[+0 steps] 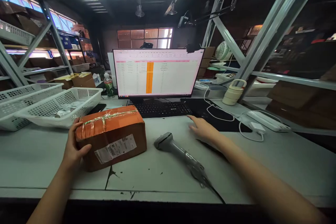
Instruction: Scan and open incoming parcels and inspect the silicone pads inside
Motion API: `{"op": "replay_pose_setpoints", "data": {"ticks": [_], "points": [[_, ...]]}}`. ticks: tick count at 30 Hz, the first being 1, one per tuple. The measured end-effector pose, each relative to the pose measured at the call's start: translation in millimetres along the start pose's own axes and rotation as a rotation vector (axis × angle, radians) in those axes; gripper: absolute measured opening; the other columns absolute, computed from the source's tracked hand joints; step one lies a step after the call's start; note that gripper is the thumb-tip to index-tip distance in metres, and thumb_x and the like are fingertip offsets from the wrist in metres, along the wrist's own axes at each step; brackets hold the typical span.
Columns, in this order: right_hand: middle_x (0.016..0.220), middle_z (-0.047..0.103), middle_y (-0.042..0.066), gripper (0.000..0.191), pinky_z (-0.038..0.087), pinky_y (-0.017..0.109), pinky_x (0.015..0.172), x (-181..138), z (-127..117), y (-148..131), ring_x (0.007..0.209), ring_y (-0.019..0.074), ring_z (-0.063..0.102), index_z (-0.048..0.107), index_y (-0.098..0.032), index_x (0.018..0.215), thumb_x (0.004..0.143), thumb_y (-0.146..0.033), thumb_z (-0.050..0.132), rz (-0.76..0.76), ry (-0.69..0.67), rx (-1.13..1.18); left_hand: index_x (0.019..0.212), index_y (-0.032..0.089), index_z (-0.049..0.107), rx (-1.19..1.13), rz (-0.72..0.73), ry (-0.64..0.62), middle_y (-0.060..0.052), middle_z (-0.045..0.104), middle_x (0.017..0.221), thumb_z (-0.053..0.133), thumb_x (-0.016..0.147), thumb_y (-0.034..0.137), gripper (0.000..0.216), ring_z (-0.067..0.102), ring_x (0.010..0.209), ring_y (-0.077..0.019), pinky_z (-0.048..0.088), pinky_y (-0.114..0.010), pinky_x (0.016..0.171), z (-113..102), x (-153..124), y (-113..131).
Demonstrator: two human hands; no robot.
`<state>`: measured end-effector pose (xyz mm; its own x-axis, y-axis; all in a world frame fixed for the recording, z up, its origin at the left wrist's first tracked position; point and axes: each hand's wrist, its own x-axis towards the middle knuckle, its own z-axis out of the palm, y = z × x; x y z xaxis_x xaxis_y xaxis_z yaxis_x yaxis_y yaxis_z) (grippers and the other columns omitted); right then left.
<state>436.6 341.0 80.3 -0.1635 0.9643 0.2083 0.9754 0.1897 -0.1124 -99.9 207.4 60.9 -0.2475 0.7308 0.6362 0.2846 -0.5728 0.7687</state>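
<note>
My left hand [73,147] grips the left end of a cardboard box [118,147], its thumb on the front face and its fingers over the far corner. Orange covering and shiny tape lie across the top of this box, and a white shipping label [115,148] is on its front. My right hand [202,128] holds nothing and reaches with a stretched finger to the right end of the black keyboard [162,109]. Between my hands a grey barcode scanner [178,150] rests on the table, its cable running towards the front edge.
Behind the keyboard stands a monitor [173,77] showing a spreadsheet. White perforated baskets [78,94] and a green-labelled bottle [108,85] are at the left. A black mat [225,112], a cream jug [233,92] and a white power strip [267,120] with cables lie at the right.
</note>
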Motion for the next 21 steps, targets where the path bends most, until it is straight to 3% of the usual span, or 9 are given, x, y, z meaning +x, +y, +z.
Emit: {"op": "replay_pose_setpoints", "data": {"ticks": [3,6,10,13,15,18,19,21], "points": [[0.13,0.065,0.019,0.066,0.052,0.043,0.093,-57,4,23,0.113,0.0332,0.066,0.041,-0.011,0.151,0.09,-0.035,0.051,0.062,-0.133,-0.026,0.133,0.031,0.052,-0.16,-0.075,-0.067,-0.006,0.032,0.158,0.088,0.058,0.051,0.086,0.021,0.149,-0.0396,0.017,-0.055,0.124,-12,3,-3],[0.131,0.065,0.016,0.059,0.054,0.044,0.086,-97,10,32,0.11,0.0344,0.067,0.044,-0.02,0.15,0.093,-0.035,0.046,0.118,-0.138,-0.075,0.134,0.029,0.055,-0.285,-0.183,-0.179,-0.011,0.039,0.155,0.09,0.051,0.053,0.094,0.029,0.145,-0.0424,0.027,-0.056,0.121,-24,10,-1],[0.125,0.067,0.018,0.053,0.054,0.045,0.082,-112,6,23,0.107,0.0352,0.066,0.057,-0.017,0.139,0.088,-0.023,0.049,0.12,-0.04,-0.09,0.135,0.025,0.057,-0.323,-0.3,-0.317,-0.014,0.046,0.15,0.09,0.05,0.048,0.093,0.04,0.14,-0.0417,0.035,-0.056,0.117,-33,24,7],[0.116,0.068,0.018,0.047,0.055,0.043,0.081,-112,-7,6,0.1,0.0324,0.067,0.066,-0.013,0.128,0.085,-0.022,0.049,0.13,0.088,0.029,0.138,0.025,0.054,-0.274,-0.32,-0.32,-0.015,0.049,0.147,0.085,0.057,0.044,0.089,0.043,0.138,-0.0397,0.033,-0.058,0.117,-33,26,25],[0.114,0.069,0.017,0.045,0.054,0.041,0.084,-117,-19,-12,0.098,0.0298,0.067,0.067,-0.012,0.125,0.086,-0.023,0.049,0.093,0.234,0.164,0.138,0.025,0.054,-0.218,-0.193,-0.243,-0.013,0.049,0.148,0.08,0.063,0.047,0.082,0.039,0.141,-0.0366,0.029,-0.055,0.12,-25,18,49],[0.109,0.072,0.012,0.042,0.053,0.038,0.086,-135,-37,-56,0.097,0.0262,0.068,0.066,-0.017,0.128,0.091,-0.029,0.049,-0.094,0.353,0.375,0.138,0.028,0.053,-0.029,0.175,-0.125,-0.009,0.046,0.151,0.071,0.075,0.058,0.072,0.031,0.147,-0.0325,0.024,-0.052,0.123,4,-7,101],[0.108,0.073,0.01,0.04,0.053,0.037,0.085,-143,-42,-74,0.097,0.0254,0.069,0.067,-0.019,0.127,0.094,-0.032,0.048,-0.176,0.352,0.416,0.139,0.028,0.051,0.077,0.286,-0.149,-0.009,0.046,0.15,0.068,0.077,0.062,0.073,0.031,0.147,-0.0328,0.023,-0.053,0.123,18,-17,119],[0.111,0.074,0.008,0.036,0.053,0.036,0.085,-155,-50,-112,0.098,0.0242,0.069,0.068,-0.022,0.125,0.098,-0.034,0.047,-0.338,0.364,0.425,0.144,0.027,0.046,0.403,0.377,-0.317,-0.01,0.043,0.153,0.07,0.078,0.062,0.078,0.024,0.149,-0.0349,0.018,-0.056,0.123,49,-35,146]]}}
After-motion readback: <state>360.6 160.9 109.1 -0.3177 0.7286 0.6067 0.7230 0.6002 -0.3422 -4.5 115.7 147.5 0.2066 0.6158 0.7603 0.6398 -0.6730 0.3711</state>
